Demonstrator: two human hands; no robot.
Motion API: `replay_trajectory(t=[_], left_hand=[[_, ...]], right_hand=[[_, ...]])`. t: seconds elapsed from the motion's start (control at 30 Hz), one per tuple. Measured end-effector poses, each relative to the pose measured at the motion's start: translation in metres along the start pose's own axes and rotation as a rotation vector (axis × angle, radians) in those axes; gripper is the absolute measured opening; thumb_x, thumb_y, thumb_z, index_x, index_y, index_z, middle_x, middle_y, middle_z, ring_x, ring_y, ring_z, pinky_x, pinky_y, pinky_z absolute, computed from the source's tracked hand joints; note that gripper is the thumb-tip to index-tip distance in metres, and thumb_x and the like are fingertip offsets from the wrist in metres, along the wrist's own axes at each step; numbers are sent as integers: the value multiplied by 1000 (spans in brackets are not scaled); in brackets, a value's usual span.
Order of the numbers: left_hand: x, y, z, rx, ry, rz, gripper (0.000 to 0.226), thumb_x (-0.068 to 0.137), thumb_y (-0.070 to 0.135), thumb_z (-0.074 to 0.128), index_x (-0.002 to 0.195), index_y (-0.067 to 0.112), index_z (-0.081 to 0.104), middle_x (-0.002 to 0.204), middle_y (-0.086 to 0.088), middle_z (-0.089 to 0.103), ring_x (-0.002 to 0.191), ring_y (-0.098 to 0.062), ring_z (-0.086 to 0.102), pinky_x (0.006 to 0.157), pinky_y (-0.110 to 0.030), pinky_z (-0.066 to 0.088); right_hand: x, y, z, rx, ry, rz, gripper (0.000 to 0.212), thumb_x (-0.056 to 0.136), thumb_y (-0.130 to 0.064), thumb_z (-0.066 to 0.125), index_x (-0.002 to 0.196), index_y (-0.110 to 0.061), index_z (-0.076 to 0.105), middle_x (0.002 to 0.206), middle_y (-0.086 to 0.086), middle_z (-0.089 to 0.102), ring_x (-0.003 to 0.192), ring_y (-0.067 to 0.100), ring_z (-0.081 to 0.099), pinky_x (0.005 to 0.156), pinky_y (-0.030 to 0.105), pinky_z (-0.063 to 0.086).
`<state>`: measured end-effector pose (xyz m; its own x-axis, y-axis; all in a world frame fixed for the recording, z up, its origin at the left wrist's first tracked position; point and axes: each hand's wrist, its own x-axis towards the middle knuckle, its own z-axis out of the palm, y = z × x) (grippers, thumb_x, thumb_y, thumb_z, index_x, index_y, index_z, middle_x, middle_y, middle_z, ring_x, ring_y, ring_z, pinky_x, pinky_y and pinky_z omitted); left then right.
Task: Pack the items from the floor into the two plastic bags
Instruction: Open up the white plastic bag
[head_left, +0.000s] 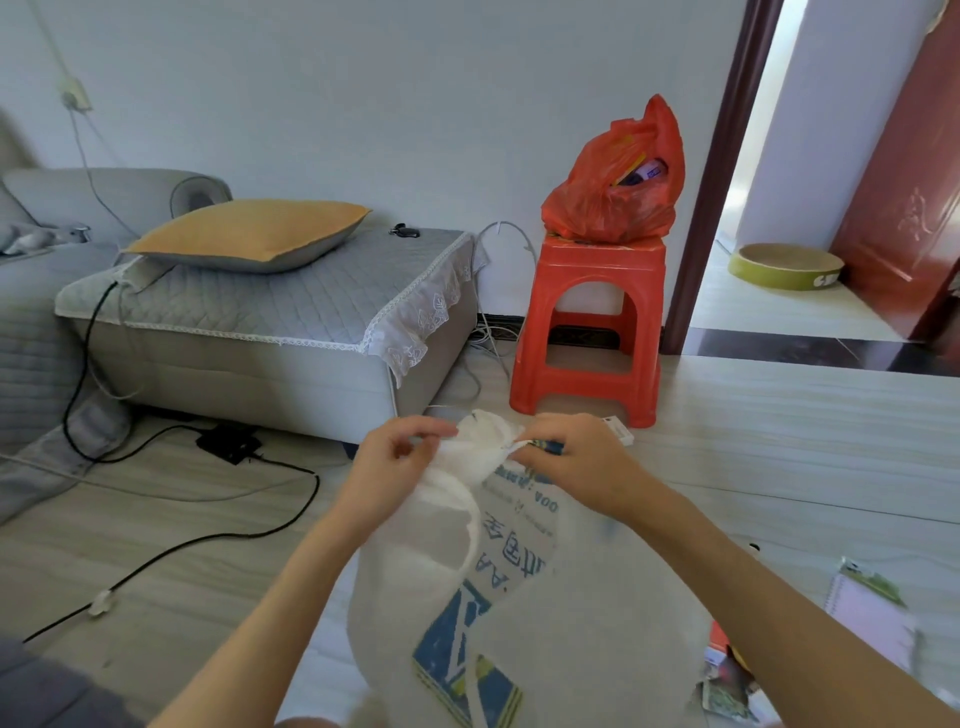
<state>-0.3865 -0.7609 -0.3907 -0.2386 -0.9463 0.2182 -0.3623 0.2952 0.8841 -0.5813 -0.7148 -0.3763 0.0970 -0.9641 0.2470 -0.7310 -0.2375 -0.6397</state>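
I was in a home, in a living room. A grey sofa (62, 270) with a quilted, lace-edged cover (291, 301) and an orange cushion (249, 234) stood against the white wall (363, 78). A red plastic stool (592, 322) stood on the pale wood-look floor (779, 441), charger cables (208, 540) trailed across it, and a doorway (753, 208) showed a round cat scratcher (784, 265).

On the white plastic bag (519, 597) you're holding, print shows mirrored through the plastic: the digits "00" and large Chinese characters you can't make out. The round yellow-green tray (784, 266) bears unreadable white letters.
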Motion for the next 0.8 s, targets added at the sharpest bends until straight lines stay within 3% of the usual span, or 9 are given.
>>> replay_trajectory(t=[0.1, 0.2, 0.27, 0.33, 0.43, 0.53, 0.63, 0.73, 0.8], left_hand=[[-2, 16, 4, 134, 70, 208, 8, 86, 26, 59, 87, 30, 66, 95, 14, 58, 87, -10, 56, 79, -20, 43], [-12, 33, 20, 437, -174, 258, 40, 76, 60, 53, 109, 38, 56, 105, 21, 53, 97, 0, 53, 85, -23, 42], [-18, 32, 30, 730, -295, 266, 47, 84, 44, 54, 129, 36, 41, 123, 17, 48, 111, -6, 49, 90, -29, 42], [-17, 25, 29, 835, -276, 273, 50, 90, 18, 46, 135, 33, 33, 132, 11, 46, 115, -14, 48, 86, -29, 42], [-11, 15, 19, 831, -216, 238, 44, 93, 13, 41, 133, 31, 40, 131, 9, 48, 111, -15, 51, 81, -27, 42], [-11, 12, 23, 809, -171, 306, 39, 94, 38, 43, 131, 24, 50, 136, 7, 47, 124, -15, 42, 98, -28, 36], [-8, 11, 32, 1005, -125, 412, 51, 78, 53, 62, 116, 19, 63, 126, -2, 57, 117, -25, 50, 90, -40, 43], [-3, 5, 32, 995, 12, 449, 27, 64, 27, 82, 87, 14, 73, 98, -8, 68, 91, -30, 61, 67, -39, 50], [-2, 8, 28, 820, 97, 421, 5, 75, 14, 73, 79, 11, 72, 88, -4, 65, 81, -25, 56, 65, -34, 44]], right_hand=[[0, 6, 2, -1, -12, 124, 27, 85, -25, 63, 74, -1, 69, 80, -2, 56, 73, 13, 53, 72, 29, 40], [1, 8, 2, 26, 20, 193, 34, 85, -24, 63, 69, 6, 65, 79, 13, 58, 71, 23, 53, 68, 33, 40], [0, 8, -1, 119, 45, 260, 35, 84, -22, 62, 59, 1, 57, 63, 11, 47, 57, 17, 41, 56, 30, 32], [-2, 8, -8, 305, 63, 344, 24, 83, -17, 64, 67, 1, 64, 61, 7, 52, 55, 13, 45, 54, 26, 37], [-4, 9, -21, 645, 87, 453, 13, 82, -6, 64, 83, -16, 72, 77, 2, 69, 65, 12, 64, 62, 22, 55], [-4, 10, -28, 806, 65, 524, 16, 83, -1, 61, 85, -13, 71, 81, 6, 70, 69, 17, 66, 62, 24, 57], [-4, 14, -30, 894, 21, 553, 19, 84, 3, 55, 88, -9, 69, 85, 12, 69, 74, 22, 65, 68, 29, 56], [-4, 19, -29, 894, 39, 576, 19, 85, 3, 54, 90, -9, 69, 88, 13, 69, 77, 23, 65, 70, 31, 56], [-3, 28, -28, 812, 96, 594, 18, 87, 0, 55, 93, -8, 69, 92, 13, 69, 81, 24, 65, 74, 33, 56]])
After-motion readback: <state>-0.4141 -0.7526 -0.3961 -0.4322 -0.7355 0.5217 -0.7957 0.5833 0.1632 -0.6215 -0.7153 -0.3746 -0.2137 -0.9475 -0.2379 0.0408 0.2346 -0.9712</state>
